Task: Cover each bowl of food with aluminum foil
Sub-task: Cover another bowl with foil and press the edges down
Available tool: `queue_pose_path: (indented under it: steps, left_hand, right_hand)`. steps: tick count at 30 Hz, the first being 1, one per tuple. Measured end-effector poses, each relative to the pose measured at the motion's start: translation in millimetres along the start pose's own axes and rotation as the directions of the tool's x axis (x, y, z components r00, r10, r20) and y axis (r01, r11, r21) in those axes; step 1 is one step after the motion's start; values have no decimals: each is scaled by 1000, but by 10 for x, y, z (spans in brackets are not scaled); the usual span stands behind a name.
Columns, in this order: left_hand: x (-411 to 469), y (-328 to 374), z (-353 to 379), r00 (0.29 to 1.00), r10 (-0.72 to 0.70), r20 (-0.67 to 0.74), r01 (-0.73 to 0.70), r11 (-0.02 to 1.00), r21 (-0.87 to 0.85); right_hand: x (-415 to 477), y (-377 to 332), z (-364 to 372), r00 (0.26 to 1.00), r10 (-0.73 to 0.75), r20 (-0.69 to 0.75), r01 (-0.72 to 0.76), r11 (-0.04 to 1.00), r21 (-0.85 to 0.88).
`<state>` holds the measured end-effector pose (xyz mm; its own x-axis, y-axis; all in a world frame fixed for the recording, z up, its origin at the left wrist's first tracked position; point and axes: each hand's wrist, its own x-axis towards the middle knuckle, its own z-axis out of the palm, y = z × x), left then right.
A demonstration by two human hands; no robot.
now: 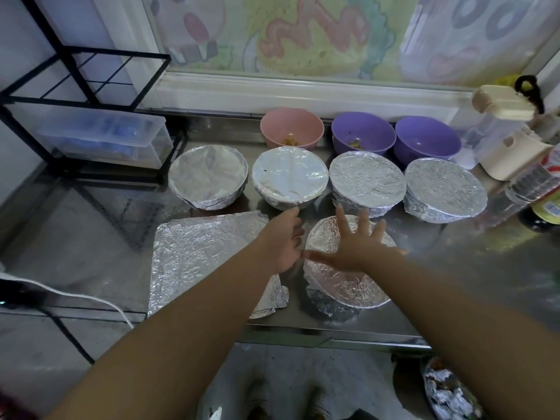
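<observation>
The right hand (354, 242) is lying flat, fingers spread, over the foil top of the near bowl (348, 284), probably smoothing the wrap so it hugs the rim. The left hand (285, 241) is sitting just beside that bowl's left edge, fingers loosely curled and gripping nothing; whether it is touching the foil cannot be told. A spare sheet (200, 256) is lying flat to the left of the left hand, within reach for the next bowl. Beyond both hands four wrapped bowls (291, 177) are standing in a row. Farther back, a pink bowl (291, 128) and two purple bowls (362, 131) are waiting uncovered.
</observation>
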<state>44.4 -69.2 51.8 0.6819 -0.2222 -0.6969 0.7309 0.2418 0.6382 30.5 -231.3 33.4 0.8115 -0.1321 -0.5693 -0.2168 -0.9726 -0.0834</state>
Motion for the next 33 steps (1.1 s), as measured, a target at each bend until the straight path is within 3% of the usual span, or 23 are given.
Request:
queue_pose_path:
  steps: [2, 5, 8, 14, 18, 27, 33]
  left_hand:
    - [-21, -209, -88, 996, 84, -12, -84, 996, 19]
    - [-149, -539, -219, 987, 163, -1, -160, 971, 177]
    - [-243, -769, -306, 984, 155, 82, -173, 934, 314]
    - [-275, -911, -400, 963, 182, 199, -263, 796, 545]
    - [-286, -1034, -396, 940, 225, 256, -330, 791, 516]
    - [-124, -1141, -389, 844, 497, 203, -510, 625, 592]
    - [-86, -967, -427, 854, 480, 199, -466, 536, 704]
  right_hand:
    - [37, 56, -75, 997, -72, -17, 71, 997, -24]
    - [27, 154, -188, 968, -244, 58, 248, 965, -80]
    - [12, 195, -192, 943, -306, 134, 325, 932, -160]
    - [-35, 172, -172, 952, -281, 123, 301, 933, -199]
    - [-59, 156, -176, 953, -274, 127, 295, 936, -192]
    - [-57, 158, -169, 954, -278, 113, 296, 935, -194]
    - [-64, 171, -162, 952, -288, 103, 303, 934, -188]
